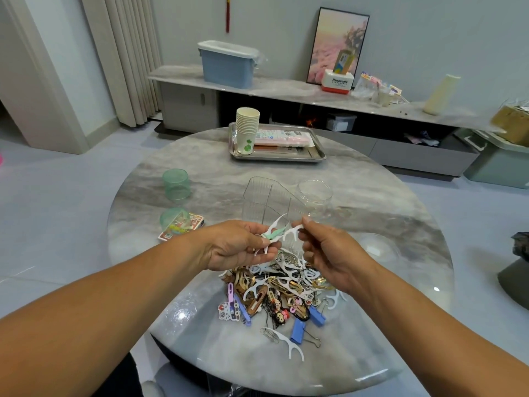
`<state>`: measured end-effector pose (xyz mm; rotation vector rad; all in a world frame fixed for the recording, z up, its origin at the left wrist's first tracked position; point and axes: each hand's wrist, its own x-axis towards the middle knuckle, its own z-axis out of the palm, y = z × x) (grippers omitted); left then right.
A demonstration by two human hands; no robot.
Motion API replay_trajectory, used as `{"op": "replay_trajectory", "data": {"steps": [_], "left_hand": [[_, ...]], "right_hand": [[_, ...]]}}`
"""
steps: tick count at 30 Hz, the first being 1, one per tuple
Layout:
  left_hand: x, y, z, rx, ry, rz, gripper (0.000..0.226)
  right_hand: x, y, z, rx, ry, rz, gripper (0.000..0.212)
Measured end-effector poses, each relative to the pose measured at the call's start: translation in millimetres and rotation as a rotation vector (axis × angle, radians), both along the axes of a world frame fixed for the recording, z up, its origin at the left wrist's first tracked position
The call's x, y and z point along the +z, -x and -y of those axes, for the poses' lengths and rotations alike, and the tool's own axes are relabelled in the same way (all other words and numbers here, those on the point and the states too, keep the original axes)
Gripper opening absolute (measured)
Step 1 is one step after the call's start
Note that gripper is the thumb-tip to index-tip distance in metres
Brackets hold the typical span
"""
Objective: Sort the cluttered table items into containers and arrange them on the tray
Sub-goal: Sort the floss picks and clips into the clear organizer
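**Floss picks first, by the look of it**

Above the heap at the near edge of the round table [200, 173], both hands are up w/ floss picks between them. The left hand [240, 246] has its fingers curled round a small bunch of picks [273, 234], white plus a mint-green one, held like a collecting hand so the right can go on picking. The right hand [326, 247] pinches a single white pick [292, 231] by thumb and forefinger, tip touching the bunch – prob. passing it across.

Below them the pile [274, 290] is a tangle: more white picks, gold hair clips, blue binder clips, a cartoon clip or two. One stray pick [290, 346] lies apart, nearer the person.

Just behind the hands stands a clear divided organiser [266, 199] and a clear round tub [315, 193], mouths open, close enough to drop things in. A green cup [176, 184] and a second green tub [174, 222] sit to the left. The steel tray [274, 157] waits at the far side w/ stacked paper cups [247, 130] on it, nothing sorted on it yet
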<state>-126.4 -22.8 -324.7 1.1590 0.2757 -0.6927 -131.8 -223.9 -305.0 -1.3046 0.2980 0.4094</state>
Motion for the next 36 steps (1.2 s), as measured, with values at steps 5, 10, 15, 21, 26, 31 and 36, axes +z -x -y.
{"op": "replay_trajectory", "data": {"steps": [5, 10, 15, 21, 26, 31, 36], "left_hand": [[2, 3, 6, -0.013, 0.006, 0.026, 0.035], [5, 4, 9, -0.056, 0.012, 0.013, 0.029], [2, 4, 11, -0.084, -0.019, 0.028, 0.026], [1, 1, 11, 0.009, -0.051, -0.012, 0.023], [4, 3, 9, -0.009, -0.019, -0.050, 0.031], [3, 8, 16, -0.137, 0.019, 0.005, 0.049], [0, 5, 16, -0.054, -0.022, 0.067, 0.028]], "right_hand": [[-3, 6, -3, 0.015, -0.147, -0.076, 0.017], [-7, 8, -6, 0.014, 0.020, -0.023, 0.023], [-9, 7, -7, 0.014, -0.018, -0.040, 0.018], [-8, -2, -1, -0.017, 0.081, -0.075, 0.015], [-8, -4, 0, 0.005, 0.056, -0.069, 0.020], [-20, 5, -11, -0.015, 0.140, 0.002, 0.023], [-21, 7, -10, -0.081, 0.128, 0.059, 0.035]]}}
